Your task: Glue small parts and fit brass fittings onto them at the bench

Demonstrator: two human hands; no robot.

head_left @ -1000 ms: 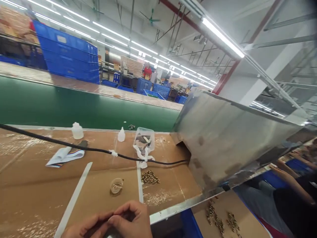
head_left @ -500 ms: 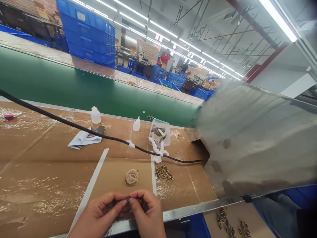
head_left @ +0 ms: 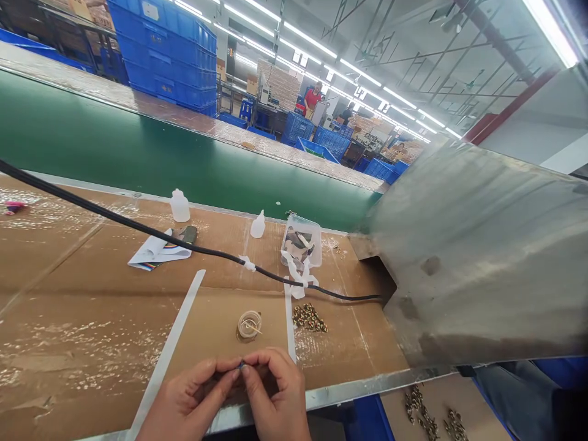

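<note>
Near the bench's front edge, my left hand (head_left: pixel 195 395) and my right hand (head_left: pixel 275 392) meet at their fingertips. Both pinch a tiny bluish piece (head_left: pixel 241 364) between thumbs and index fingers; most of it is hidden. Just beyond them a small round clear dish (head_left: pixel 249 324) with a thin stick across it sits on the brown board. A pile of small brass-and-dark parts (head_left: pixel 310 318) lies to its right, past a strip of white tape (head_left: pixel 289 324).
A black cable (head_left: pixel 215 252) crosses the bench beyond my hands. Behind it are two white bottles (head_left: pixel 180 206), a clear box (head_left: pixel 302 242) and folded cloth (head_left: pixel 160 251). A metal panel (head_left: pixel 482 257) rises at the right. A green belt (head_left: pixel 184 153) runs behind; people are far off.
The view has shifted slightly, so the bench things appear a little to the right. My hands keep their pinch on the tiny piece, with little visible movement.
</note>
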